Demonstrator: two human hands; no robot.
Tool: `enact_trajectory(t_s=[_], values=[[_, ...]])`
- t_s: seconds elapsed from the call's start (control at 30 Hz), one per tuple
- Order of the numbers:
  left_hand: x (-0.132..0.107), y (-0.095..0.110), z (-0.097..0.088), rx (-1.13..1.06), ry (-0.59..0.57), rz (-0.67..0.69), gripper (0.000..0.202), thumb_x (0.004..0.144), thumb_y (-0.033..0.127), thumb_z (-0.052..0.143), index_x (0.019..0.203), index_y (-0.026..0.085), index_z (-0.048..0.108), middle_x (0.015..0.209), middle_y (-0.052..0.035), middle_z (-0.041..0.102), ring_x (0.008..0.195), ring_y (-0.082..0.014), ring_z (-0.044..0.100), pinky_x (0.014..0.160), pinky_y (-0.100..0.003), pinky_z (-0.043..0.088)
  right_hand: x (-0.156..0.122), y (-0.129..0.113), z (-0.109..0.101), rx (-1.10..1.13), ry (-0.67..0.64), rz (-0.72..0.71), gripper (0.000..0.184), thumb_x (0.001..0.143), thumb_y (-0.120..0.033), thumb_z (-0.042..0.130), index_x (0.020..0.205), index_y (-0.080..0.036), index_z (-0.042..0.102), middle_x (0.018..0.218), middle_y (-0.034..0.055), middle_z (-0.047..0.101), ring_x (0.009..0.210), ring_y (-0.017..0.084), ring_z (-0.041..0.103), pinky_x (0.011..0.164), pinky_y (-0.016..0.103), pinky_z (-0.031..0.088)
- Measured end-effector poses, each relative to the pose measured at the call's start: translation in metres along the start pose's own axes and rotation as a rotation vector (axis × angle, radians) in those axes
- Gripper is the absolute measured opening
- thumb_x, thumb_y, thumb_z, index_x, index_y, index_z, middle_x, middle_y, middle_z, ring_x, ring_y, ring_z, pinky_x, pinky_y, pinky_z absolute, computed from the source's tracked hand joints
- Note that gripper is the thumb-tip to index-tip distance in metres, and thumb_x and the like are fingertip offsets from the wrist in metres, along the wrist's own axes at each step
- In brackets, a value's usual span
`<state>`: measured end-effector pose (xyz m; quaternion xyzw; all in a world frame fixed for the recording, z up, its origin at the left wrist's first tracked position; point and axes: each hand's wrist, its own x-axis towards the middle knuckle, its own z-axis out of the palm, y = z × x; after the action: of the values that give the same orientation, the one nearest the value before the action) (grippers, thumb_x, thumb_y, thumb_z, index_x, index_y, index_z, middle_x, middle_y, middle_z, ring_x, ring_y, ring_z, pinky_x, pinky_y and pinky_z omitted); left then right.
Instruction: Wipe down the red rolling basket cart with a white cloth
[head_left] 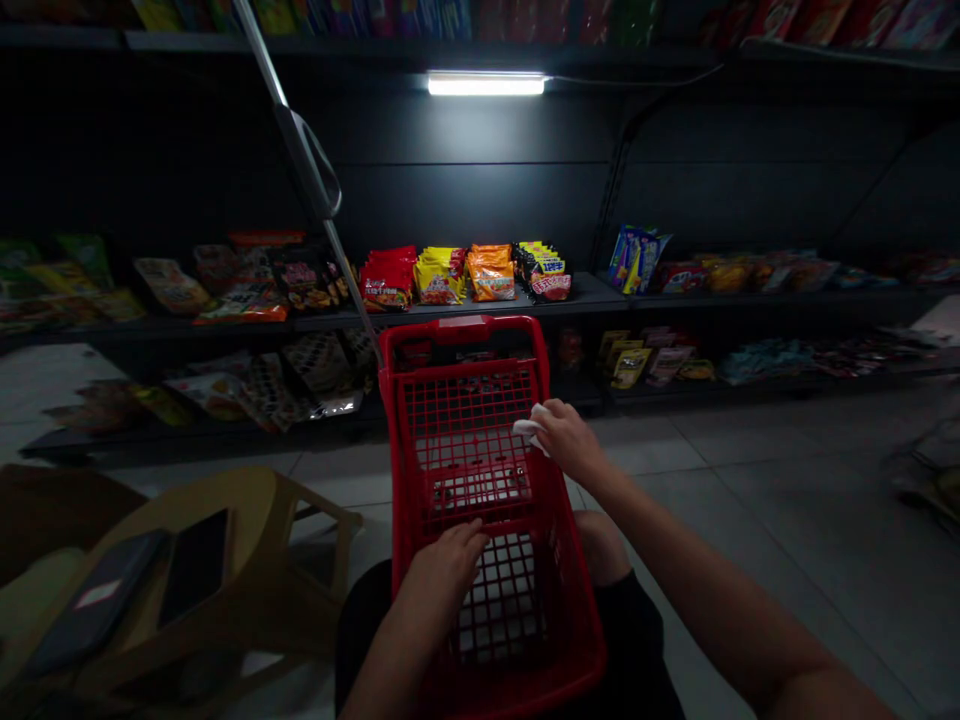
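A red plastic shopping cart (572,620) with grid walls stands between my knees, and I look down into it. My right hand (571,440) is closed on a crumpled white cloth (530,427), at the right rim of the cart's upper basket. Lower down, my left hand (448,562) reaches over the cart's interior with its fingers stretched out and nothing seen in them. Its fingertips are close to a red crossbar; whether they touch it I cannot tell.
Left of the cart, a tan stool (255,500) carries a dark phone-like slab (196,566) and a dark case (101,597). A metal pole (349,270) slants up behind the cart's left corner. Shelves with packaged food (491,272) run across the back under a lamp (486,84).
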<state>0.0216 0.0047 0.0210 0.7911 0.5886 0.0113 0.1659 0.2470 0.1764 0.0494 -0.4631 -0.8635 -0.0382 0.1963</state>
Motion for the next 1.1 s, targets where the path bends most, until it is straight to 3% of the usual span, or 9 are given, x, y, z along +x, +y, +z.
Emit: enact_trajectory(t_s=[0.07, 0.13, 0.33, 0.43, 0.57, 0.67, 0.8, 0.93, 1.1], values=[[0.002, -0.003, 0.007, -0.007, 0.008, 0.029, 0.043, 0.085, 0.005, 0.050, 0.121, 0.024, 0.065, 0.149, -0.0061, 0.050, 0.132, -0.0250, 0.053, 0.104, -0.041, 0.051, -0.022, -0.010, -0.001, 0.018, -0.006, -0.005, 0.022, 0.091, -0.015, 0.056, 0.110, -0.023, 0.062, 0.115, 0.0072, 0.058, 0.101, 0.020, 0.052, 0.091, 0.031, 0.042], [0.002, -0.007, 0.013, -0.008, 0.102, 0.076, 0.038, 0.088, 0.008, 0.049, 0.117, 0.025, 0.067, 0.147, -0.0046, 0.052, 0.131, -0.0242, 0.054, 0.102, -0.040, 0.052, -0.044, -0.022, -0.005, 0.032, -0.027, -0.004, 0.021, 0.091, -0.015, 0.056, 0.109, -0.024, 0.062, 0.113, 0.0069, 0.060, 0.102, 0.021, 0.052, 0.091, 0.032, 0.043], [-0.003, -0.028, 0.004, -0.070, 0.773, 0.158, 0.034, 0.095, 0.020, 0.049, 0.127, 0.027, 0.060, 0.143, -0.0066, 0.056, 0.131, -0.0203, 0.054, 0.107, -0.041, 0.049, -0.103, -0.042, -0.026, 0.162, -0.209, -0.092, 0.013, 0.088, -0.015, 0.061, 0.099, -0.023, 0.063, 0.106, 0.0042, 0.062, 0.099, 0.019, 0.054, 0.087, 0.030, 0.045], [-0.002, -0.048, -0.005, -0.083, 0.915, -0.011, 0.051, 0.093, 0.025, 0.054, 0.143, 0.027, 0.044, 0.152, -0.0098, 0.045, 0.144, -0.0258, 0.036, 0.116, -0.053, 0.035, -0.099, -0.027, -0.028, 0.228, -0.259, -0.150, 0.015, 0.091, -0.021, 0.059, 0.105, -0.025, 0.063, 0.107, 0.0036, 0.061, 0.096, 0.016, 0.057, 0.081, 0.027, 0.046], [0.012, -0.075, 0.000, -0.249, 0.821, -0.327, 0.082, 0.088, 0.036, 0.059, 0.157, 0.018, 0.016, 0.163, -0.0189, 0.016, 0.151, -0.0331, 0.014, 0.119, -0.058, 0.022, -0.033, 0.015, -0.013, 0.216, -0.172, -0.148, 0.018, 0.097, -0.030, 0.053, 0.109, -0.024, 0.065, 0.117, 0.0064, 0.058, 0.105, 0.017, 0.056, 0.089, 0.029, 0.046], [0.021, -0.087, 0.006, -0.460, 0.659, -0.331, 0.086, 0.089, 0.029, 0.054, 0.158, 0.018, 0.003, 0.162, -0.0178, 0.022, 0.149, -0.0278, 0.024, 0.120, -0.050, 0.026, 0.042, 0.043, -0.002, 0.115, -0.079, -0.113, 0.023, 0.098, -0.037, 0.052, 0.101, -0.023, 0.069, 0.119, 0.0069, 0.057, 0.107, 0.018, 0.053, 0.094, 0.031, 0.044], [0.024, -0.088, 0.006, -0.583, 0.628, -0.341, 0.085, 0.090, 0.026, 0.049, 0.158, 0.014, -0.001, 0.163, -0.0172, 0.020, 0.150, -0.0248, 0.021, 0.122, -0.045, 0.023, 0.109, 0.055, 0.005, -0.048, 0.080, 0.010, 0.028, 0.097, -0.041, 0.051, 0.101, -0.021, 0.071, 0.121, 0.0078, 0.056, 0.107, 0.022, 0.049, 0.097, 0.034, 0.039], [0.023, -0.085, 0.005, -0.650, 0.652, -0.431, 0.083, 0.092, 0.027, 0.045, 0.157, 0.013, -0.003, 0.161, -0.0188, 0.024, 0.149, -0.0259, 0.025, 0.121, -0.047, 0.025, 0.097, 0.039, 0.010, -0.127, 0.116, 0.061, 0.026, 0.097, -0.037, 0.051, 0.101, -0.021, 0.071, 0.115, 0.0077, 0.059, 0.103, 0.023, 0.046, 0.092, 0.035, 0.037], [0.024, -0.082, 0.004, -0.655, 0.673, -0.446, 0.075, 0.093, 0.024, 0.042, 0.158, 0.015, 0.006, 0.161, -0.0148, 0.026, 0.147, -0.0241, 0.029, 0.122, -0.045, 0.024, 0.010, 0.008, 0.013, -0.010, 0.030, -0.023, 0.020, 0.096, -0.032, 0.053, 0.101, -0.024, 0.070, 0.113, 0.0056, 0.062, 0.103, 0.023, 0.048, 0.094, 0.036, 0.036]])
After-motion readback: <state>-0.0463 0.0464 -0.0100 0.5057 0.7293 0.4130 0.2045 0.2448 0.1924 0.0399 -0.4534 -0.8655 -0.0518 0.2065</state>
